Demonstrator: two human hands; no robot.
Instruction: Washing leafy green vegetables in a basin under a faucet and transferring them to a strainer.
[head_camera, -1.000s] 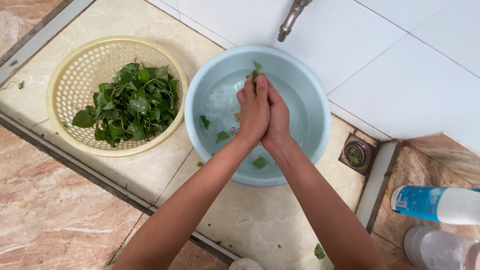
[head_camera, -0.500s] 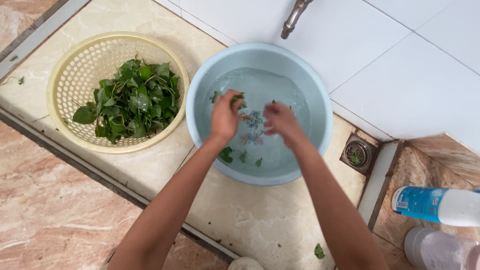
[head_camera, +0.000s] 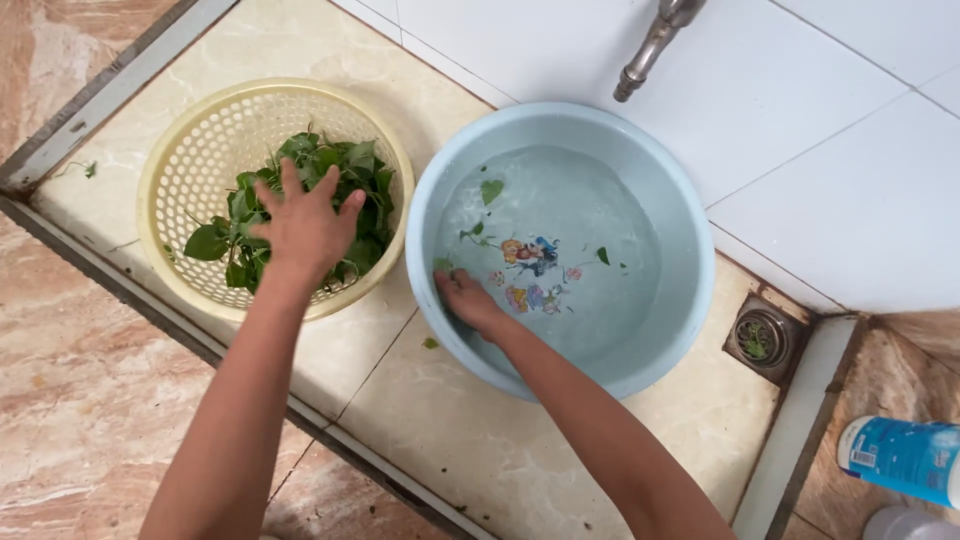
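Note:
A pale yellow perforated basket (head_camera: 190, 150) on the tiled floor holds a heap of wet green leaves (head_camera: 340, 175). My left hand (head_camera: 305, 225) hovers flat over that heap, fingers spread, holding nothing. To the right stands a light blue basin (head_camera: 690, 240) with water, a colourful picture on its bottom and a few loose leaves (head_camera: 491, 189) floating. My right hand (head_camera: 470, 303) reaches into the basin at its near left wall, fingers curled low in the water; whether it holds a leaf is unclear.
A metal tap (head_camera: 650, 45) juts from the white tiled wall above the basin. A round floor drain (head_camera: 760, 338) lies right of the basin. A blue and white bottle (head_camera: 900, 455) lies at the lower right. A raised kerb edges the washing area.
My hands were pressed together over the basin, then parted. The left hand has swung left over the basket of leaves; the right has dropped to the basin's near left side.

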